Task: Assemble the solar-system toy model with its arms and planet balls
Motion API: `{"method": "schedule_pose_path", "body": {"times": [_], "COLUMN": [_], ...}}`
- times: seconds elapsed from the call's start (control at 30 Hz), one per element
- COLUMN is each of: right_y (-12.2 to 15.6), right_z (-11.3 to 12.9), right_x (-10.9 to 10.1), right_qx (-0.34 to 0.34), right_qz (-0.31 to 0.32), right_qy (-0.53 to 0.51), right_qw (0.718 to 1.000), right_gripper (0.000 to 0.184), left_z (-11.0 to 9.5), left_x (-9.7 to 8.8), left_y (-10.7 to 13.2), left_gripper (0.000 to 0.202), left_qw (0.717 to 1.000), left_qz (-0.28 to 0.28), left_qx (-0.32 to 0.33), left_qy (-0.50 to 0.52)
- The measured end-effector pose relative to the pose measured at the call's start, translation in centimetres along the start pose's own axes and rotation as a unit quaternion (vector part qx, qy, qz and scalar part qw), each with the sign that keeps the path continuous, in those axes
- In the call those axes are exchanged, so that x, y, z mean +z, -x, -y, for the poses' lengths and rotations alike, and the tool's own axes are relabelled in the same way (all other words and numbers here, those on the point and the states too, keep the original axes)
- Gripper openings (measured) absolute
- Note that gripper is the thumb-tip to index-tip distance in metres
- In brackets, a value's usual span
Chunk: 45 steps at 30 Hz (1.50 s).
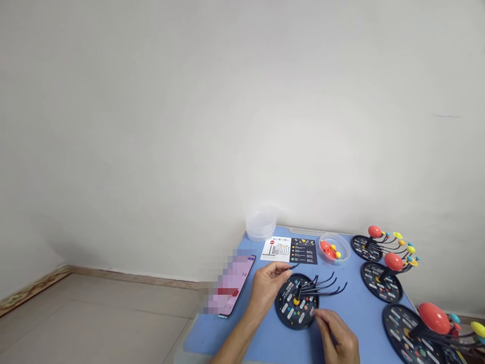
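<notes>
On the blue table (356, 308) lies a round black base (296, 302) with coloured labels and a central post carrying several thin black curved arms (328, 286). My left hand (268, 287) is at the base's left rim, fingers pinched on one of the thin black arms near the post. At the base's lower right edge is my right hand (337, 334), its fingers curled against the rim. A clear bowl (335, 248) behind holds red, orange and yellow balls. A printed instruction sheet (291, 249) lies beside the bowl.
Three finished planet models (382, 241) (390, 273) (432, 326) with red balls stand along the right side. An empty clear tub (260, 224) sits at the far left corner. A phone (233, 285) lies at the left edge. Tiled floor and a white wall are at left.
</notes>
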State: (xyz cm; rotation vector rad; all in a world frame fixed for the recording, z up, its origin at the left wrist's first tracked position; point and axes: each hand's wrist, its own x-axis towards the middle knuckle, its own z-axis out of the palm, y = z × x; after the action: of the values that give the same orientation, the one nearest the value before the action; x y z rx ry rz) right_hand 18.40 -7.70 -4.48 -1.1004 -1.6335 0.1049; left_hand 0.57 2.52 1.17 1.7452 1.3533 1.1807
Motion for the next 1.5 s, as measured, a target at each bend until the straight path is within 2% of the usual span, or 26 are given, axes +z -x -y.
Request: {"method": "schedule_pose_path", "body": {"times": [0.07, 0.17, 0.3, 0.43, 0.6, 0.73, 0.93, 1.0, 1.13, 1.2, 1.37, 1.5], "right_y": [-0.6, -0.6, 0.5, 1.2, 1.2, 1.2, 1.2, 1.3, 1.3, 1.4, 1.5, 1.5], "right_z": [0.1, 0.0, -0.3, -0.4, -0.3, -0.3, -0.3, -0.3, -0.4, -0.4, -0.5, -0.6], "right_x": [-0.2, -0.1, 0.4, 0.8, 1.1, 1.2, 1.1, 1.0, 1.0, 1.1, 1.3, 1.4], "right_qx": [-0.008, -0.010, 0.019, 0.060, 0.076, 0.081, 0.083, 0.085, 0.084, 0.084, 0.086, 0.080], "right_qz": [0.010, 0.009, -0.014, -0.061, -0.093, -0.090, -0.074, -0.070, -0.075, -0.076, -0.078, -0.083], "right_qy": [0.003, 0.001, -0.014, -0.031, -0.034, -0.033, -0.032, -0.034, -0.037, -0.038, -0.038, -0.039], "right_qw": [1.000, 1.000, 1.000, 0.996, 0.992, 0.992, 0.993, 0.993, 0.993, 0.993, 0.993, 0.993], "right_gripper": [0.019, 0.019, 0.017, 0.020, 0.027, 0.028, 0.030, 0.029, 0.029, 0.028, 0.030, 0.029], "left_z": [-1.0, -2.1, -2.3, -2.0, -1.8, -1.4, -1.1, -1.1, -1.3, -1.5, -2.0, -1.4], "left_x": [0.6, 1.8, 2.5, 2.6, 2.7, 2.7, 2.8, 2.8, 2.4, 2.1, 1.7, 2.3], "left_y": [1.0, 2.1, 2.4, 2.2, 2.2, 2.4, 2.4, 2.4, 2.3, 2.3, 2.2, 2.5], "left_gripper": [0.015, 0.010, 0.010, 0.010, 0.008, 0.012, 0.014, 0.012, 0.013, 0.017, 0.019, 0.018], "left_qw": [0.990, 0.977, 0.980, 0.981, 0.981, 0.983, 0.984, 0.987, 0.988, 0.983, 0.980, 0.980], "left_qz": [0.008, -0.001, -0.024, -0.019, -0.014, -0.019, 0.002, 0.002, -0.011, 0.001, 0.047, 0.010], "left_qx": [-0.024, -0.041, -0.038, -0.031, -0.019, 0.009, -0.002, 0.019, 0.140, 0.180, 0.190, 0.199], "left_qy": [0.139, 0.207, 0.193, 0.189, 0.192, 0.184, 0.179, 0.157, 0.068, 0.028, -0.026, -0.001]}}
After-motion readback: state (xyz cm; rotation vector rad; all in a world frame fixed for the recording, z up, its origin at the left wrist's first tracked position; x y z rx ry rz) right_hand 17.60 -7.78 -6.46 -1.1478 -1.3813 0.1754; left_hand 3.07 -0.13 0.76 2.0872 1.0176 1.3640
